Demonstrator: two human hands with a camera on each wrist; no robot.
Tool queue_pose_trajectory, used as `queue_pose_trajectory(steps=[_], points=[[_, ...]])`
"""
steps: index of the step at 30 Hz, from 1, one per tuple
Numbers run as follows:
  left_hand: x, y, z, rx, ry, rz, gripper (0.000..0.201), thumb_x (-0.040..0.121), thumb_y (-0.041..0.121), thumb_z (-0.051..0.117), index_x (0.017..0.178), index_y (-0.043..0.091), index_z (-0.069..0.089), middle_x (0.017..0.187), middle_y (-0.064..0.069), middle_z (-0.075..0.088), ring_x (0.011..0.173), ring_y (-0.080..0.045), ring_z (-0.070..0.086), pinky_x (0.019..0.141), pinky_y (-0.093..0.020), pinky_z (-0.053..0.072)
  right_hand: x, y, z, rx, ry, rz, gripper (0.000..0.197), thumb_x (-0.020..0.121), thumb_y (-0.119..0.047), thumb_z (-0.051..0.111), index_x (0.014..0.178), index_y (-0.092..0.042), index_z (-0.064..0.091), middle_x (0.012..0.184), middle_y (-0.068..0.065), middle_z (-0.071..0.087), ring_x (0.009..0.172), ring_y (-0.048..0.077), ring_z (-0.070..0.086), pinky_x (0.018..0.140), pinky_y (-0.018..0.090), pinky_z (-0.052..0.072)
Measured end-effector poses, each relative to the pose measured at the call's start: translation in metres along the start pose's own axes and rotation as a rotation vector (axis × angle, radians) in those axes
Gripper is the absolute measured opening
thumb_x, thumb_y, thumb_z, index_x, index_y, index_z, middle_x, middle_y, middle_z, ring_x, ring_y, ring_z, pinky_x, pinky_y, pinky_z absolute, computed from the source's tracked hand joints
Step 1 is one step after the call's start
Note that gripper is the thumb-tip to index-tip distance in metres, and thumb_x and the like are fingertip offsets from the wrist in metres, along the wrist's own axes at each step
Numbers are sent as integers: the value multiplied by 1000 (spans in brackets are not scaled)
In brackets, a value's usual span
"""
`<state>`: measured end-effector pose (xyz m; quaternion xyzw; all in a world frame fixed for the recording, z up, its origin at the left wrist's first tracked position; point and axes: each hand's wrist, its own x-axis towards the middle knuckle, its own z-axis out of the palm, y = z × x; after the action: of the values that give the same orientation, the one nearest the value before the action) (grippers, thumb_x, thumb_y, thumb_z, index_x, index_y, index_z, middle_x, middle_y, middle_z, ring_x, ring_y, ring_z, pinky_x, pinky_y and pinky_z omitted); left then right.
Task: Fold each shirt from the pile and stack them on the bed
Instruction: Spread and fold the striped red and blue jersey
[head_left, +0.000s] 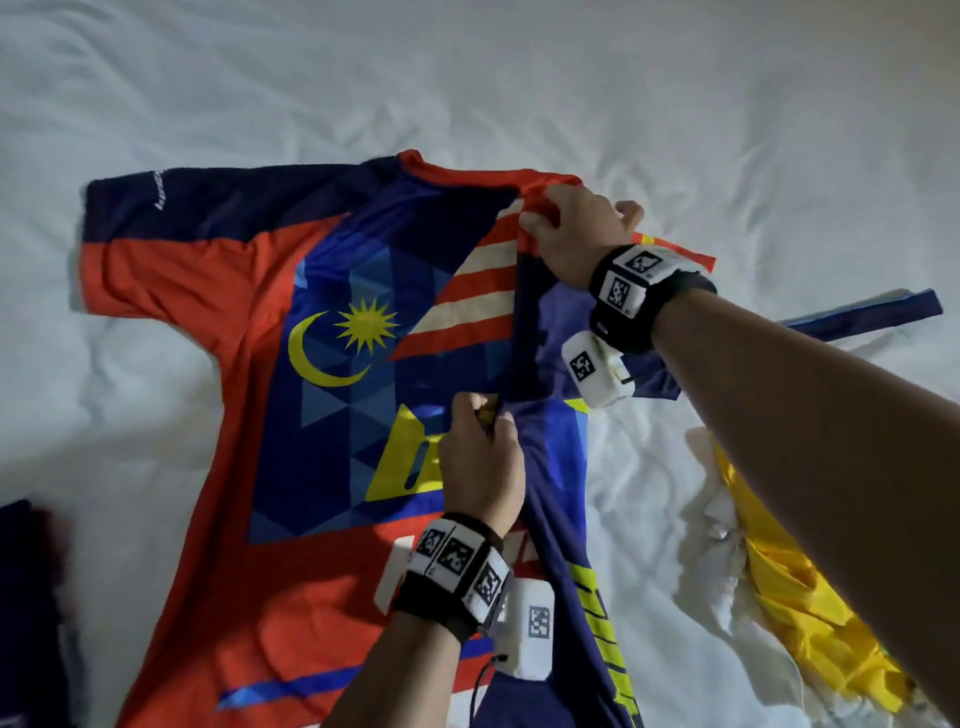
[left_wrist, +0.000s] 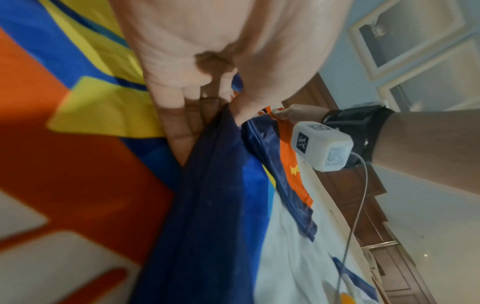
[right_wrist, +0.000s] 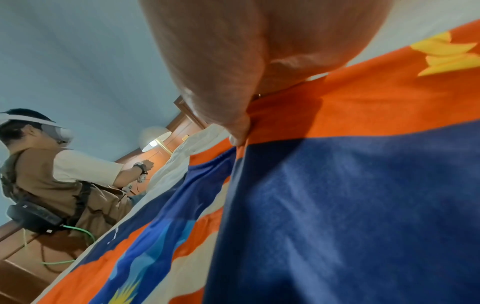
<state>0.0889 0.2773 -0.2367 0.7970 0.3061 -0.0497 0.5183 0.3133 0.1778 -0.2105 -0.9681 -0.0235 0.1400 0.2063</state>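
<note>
Head view: a smooth red and blue jersey lies flat on the crumpled white bed. The right hand pinches its collar edge; the left hand pinches the folded side.

Left wrist view: fingers clamp navy cloth.

Right wrist view: the thumb presses the orange trim.

A lit lamp with a pale round shade is seen in the right wrist view, standing beside brown wooden panelling. Pale blue walls are shown behind it. A second person in a brown vest and white headset is seen at the left of that view, with a green cable trailing at the waist. In the left wrist view, white-framed panels are set in a blue wall, above wooden furniture.
</note>
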Motion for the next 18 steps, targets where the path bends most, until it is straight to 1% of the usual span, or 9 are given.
queue_pose_trajectory(steps=[2, 5, 7, 9, 11, 12, 14, 16, 18], points=[[4, -7, -6, 8, 15, -18, 8, 96, 10, 62, 104, 11, 58, 75, 14, 58, 65, 1, 54, 59, -17, 34, 5, -9, 12, -17, -13, 24, 26, 102, -42, 44, 109, -26, 64, 80, -9, 58, 102, 22, 60, 118, 52, 11], [8, -14, -9, 51, 25, 6, 8, 97, 9, 62, 103, 11, 57, 71, 14, 58, 67, -14, 58, 60, -19, 35, 9, -15, 21, -27, -4, 53, 25, 102, -42, 47, 107, -25, 66, 84, -7, 62, 103, 22, 61, 118, 54, 8], [11, -18, -11, 98, 24, 47, 8, 97, 10, 62, 105, 10, 59, 76, 3, 66, 77, -26, 65, 66, -30, 43, 8, -17, 23, -37, -1, 67, 27, 101, -43, 48, 105, -24, 65, 90, -5, 64, 106, 23, 61, 119, 55, 6], [14, -19, -13, 127, 4, 58, 9, 98, 15, 62, 106, 10, 59, 84, -10, 71, 84, -33, 66, 72, -39, 46, 1, -20, 21, -61, 29, 56, 31, 100, -47, 49, 114, -23, 63, 105, -2, 66, 117, 24, 58, 120, 57, 4], [14, -16, -16, 115, -28, 38, 13, 98, 22, 64, 104, 12, 59, 83, -10, 71, 84, -33, 66, 72, -41, 47, -14, -21, 17, -68, 113, 17, 41, 97, -48, 53, 130, -24, 53, 129, 2, 57, 130, 26, 48, 121, 55, 6], [14, -15, -18, 105, -45, 33, 16, 97, 27, 66, 102, 13, 58, 80, -6, 70, 83, -32, 66, 72, -41, 48, -26, -20, 14, -47, 165, -10, 46, 95, -46, 57, 134, -24, 49, 135, 4, 52, 132, 27, 45, 121, 54, 10], [10, -14, -25, 95, -90, 45, 20, 96, 33, 67, 100, 16, 57, 76, 1, 66, 81, -28, 64, 73, -41, 49, -58, -14, 13, 26, 236, -76, 48, 91, -38, 61, 134, -20, 50, 134, 9, 51, 127, 32, 46, 115, 51, 24], [2, -19, -34, 112, -141, 65, 20, 95, 34, 67, 96, 18, 56, 74, 4, 61, 79, -28, 62, 72, -42, 49, -97, 0, 21, 90, 217, -136, 40, 88, -33, 57, 123, -13, 58, 122, 15, 56, 116, 40, 50, 103, 49, 36], [-10, -29, -45, 133, -177, 93, 18, 94, 35, 64, 93, 18, 57, 76, 0, 64, 78, -28, 62, 74, -44, 50, -147, 17, 34, 141, 142, -152, 34, 87, -33, 48, 108, -11, 61, 108, 16, 59, 103, 41, 54, 91, 50, 45]])
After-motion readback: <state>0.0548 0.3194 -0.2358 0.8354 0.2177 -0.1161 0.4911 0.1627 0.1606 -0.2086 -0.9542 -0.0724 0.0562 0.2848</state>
